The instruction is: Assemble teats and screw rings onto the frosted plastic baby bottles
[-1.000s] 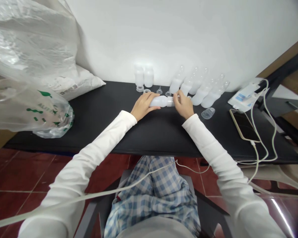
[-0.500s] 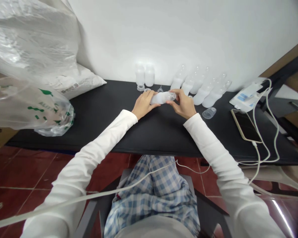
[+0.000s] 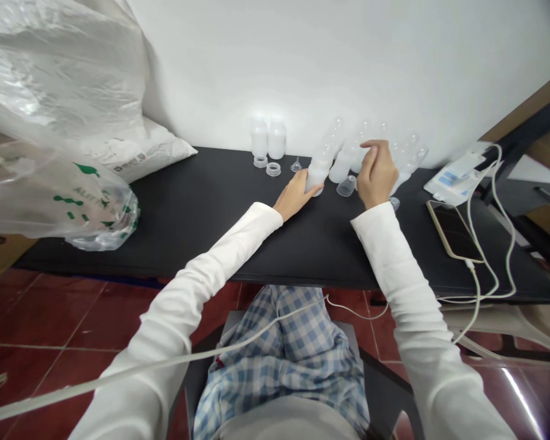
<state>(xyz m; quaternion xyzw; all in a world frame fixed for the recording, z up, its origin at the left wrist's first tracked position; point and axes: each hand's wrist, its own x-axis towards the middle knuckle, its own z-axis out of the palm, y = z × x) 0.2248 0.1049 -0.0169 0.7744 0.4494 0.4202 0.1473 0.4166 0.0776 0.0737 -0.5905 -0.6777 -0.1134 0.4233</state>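
Observation:
My left hand [image 3: 294, 197] is closed round the base of a translucent white baby bottle [image 3: 319, 166], which leans toward the wall at the left end of a row of similar leaning bottles [image 3: 348, 160]. My right hand [image 3: 374, 173] hovers over that row with the fingers curled; what it holds, if anything, is hidden. A clear cap [image 3: 346, 187] lies on the black table [image 3: 201, 214] between my hands. Another clear cap [image 3: 394, 203] peeks out by my right wrist.
Two short white bottles [image 3: 267, 139] stand at the wall, with two rings [image 3: 266, 165] and a clear teat [image 3: 296, 165] in front. Plastic bags [image 3: 59, 140] fill the table's left end. A phone [image 3: 454, 230], cables [image 3: 483, 244] and a packet [image 3: 453, 177] lie on the right.
The bottle held lying between both hands has been moved back and right and stood leaning at the row's left end. My right hand let go and rose over the row.

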